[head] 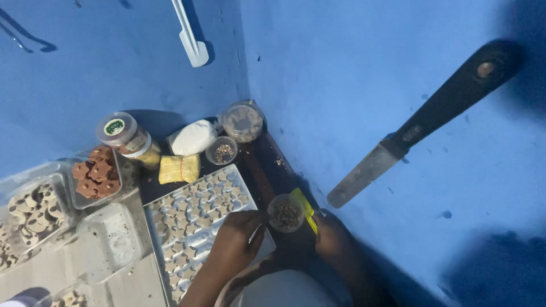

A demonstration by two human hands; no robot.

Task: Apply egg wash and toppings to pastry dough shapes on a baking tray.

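My left hand (234, 240) rests on the near edge of a clear mould tray (196, 207) full of small shaped cavities, fingers pinched together near a small round cup (285, 214) of brown bits. My right hand (333, 236) is beside that cup, gripping a yellow tool (303, 207) that lies against the cup's rim. Whether the left fingers hold a bit I cannot tell.
Behind the tray stand a lidded jar (126, 136), a white bag (193, 137), a yellow packet (179, 168), a small bowl (223, 152) and a lidded tub (243, 121). Clear boxes of shaped pieces (95, 175) sit left. A spatula (432, 113) hangs on the blue wall.
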